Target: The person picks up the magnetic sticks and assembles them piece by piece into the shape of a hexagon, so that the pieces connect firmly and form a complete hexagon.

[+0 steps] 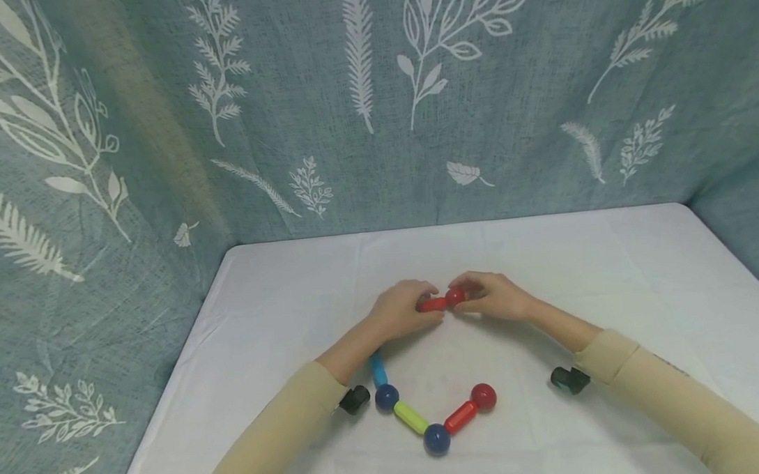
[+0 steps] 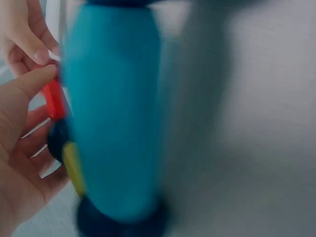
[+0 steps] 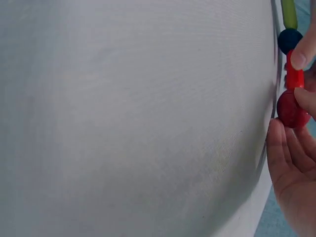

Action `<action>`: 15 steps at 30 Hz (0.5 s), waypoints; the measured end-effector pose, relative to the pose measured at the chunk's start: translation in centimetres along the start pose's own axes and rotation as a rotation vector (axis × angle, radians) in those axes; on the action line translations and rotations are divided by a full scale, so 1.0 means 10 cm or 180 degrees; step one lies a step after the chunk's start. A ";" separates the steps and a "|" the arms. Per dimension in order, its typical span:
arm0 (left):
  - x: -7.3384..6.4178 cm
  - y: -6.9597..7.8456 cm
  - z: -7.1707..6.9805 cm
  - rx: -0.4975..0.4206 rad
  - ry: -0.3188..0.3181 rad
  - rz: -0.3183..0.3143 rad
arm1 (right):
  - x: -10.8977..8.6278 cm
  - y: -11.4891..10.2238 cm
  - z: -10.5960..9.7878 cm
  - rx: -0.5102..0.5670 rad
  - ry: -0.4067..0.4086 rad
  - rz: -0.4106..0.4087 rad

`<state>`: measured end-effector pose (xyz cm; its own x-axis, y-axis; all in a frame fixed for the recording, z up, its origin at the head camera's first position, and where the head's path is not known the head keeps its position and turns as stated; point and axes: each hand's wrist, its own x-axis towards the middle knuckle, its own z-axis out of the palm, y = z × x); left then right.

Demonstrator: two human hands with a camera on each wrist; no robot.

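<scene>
At the far side of the ring of rods and balls, my left hand [image 1: 404,311] pinches a red rod [image 1: 432,305]. My right hand [image 1: 497,297] holds a red ball [image 1: 455,295] between thumb and fingers, at the rod's right end. In the right wrist view, a dark blue ball [image 3: 290,41] and a green rod [image 3: 289,14] continue from the red rod's other end. A blue rod [image 2: 113,108] looms blurred in the left wrist view; the left forearm partly hides it in the head view.
Nearer the front lie a dark blue ball [image 1: 387,398], a yellow-green rod [image 1: 411,417], a second dark blue ball [image 1: 437,439], another red rod [image 1: 461,417] and a red ball [image 1: 483,396], joined in a V. White cloth [image 1: 281,289] covers the table; a patterned curtain [image 1: 325,113] hangs behind.
</scene>
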<state>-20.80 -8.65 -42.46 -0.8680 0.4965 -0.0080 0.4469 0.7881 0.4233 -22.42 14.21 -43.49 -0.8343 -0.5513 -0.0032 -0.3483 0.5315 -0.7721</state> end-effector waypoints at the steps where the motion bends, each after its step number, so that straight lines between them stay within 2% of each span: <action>1: 0.04 0.03 0.00 0.0014 -0.0069 0.0032 | -0.01 0.01 0.00 0.0001 -0.0001 0.0017; 4: 0.13 0.11 -0.01 0.0036 -0.0220 0.0083 | -0.03 0.03 -0.01 0.0006 0.0003 0.0056; 8: 0.21 0.15 0.00 0.0028 -0.0247 0.0144 | -0.14 0.04 -0.13 -0.0039 0.0018 0.0072; 11: 0.23 0.14 0.02 -0.0015 -0.0237 0.0145 | -0.35 0.07 -0.32 -0.0239 0.0003 0.0036; 15: 0.22 0.12 0.03 -0.0118 -0.0222 0.0115 | -0.74 0.11 -0.62 -0.0630 -0.0109 0.0066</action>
<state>-22.11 -6.44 -42.26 -0.8337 0.5496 -0.0546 0.4682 0.7558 0.4578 -19.25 22.87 -40.43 -0.8283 -0.5587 -0.0421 -0.4112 0.6571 -0.6318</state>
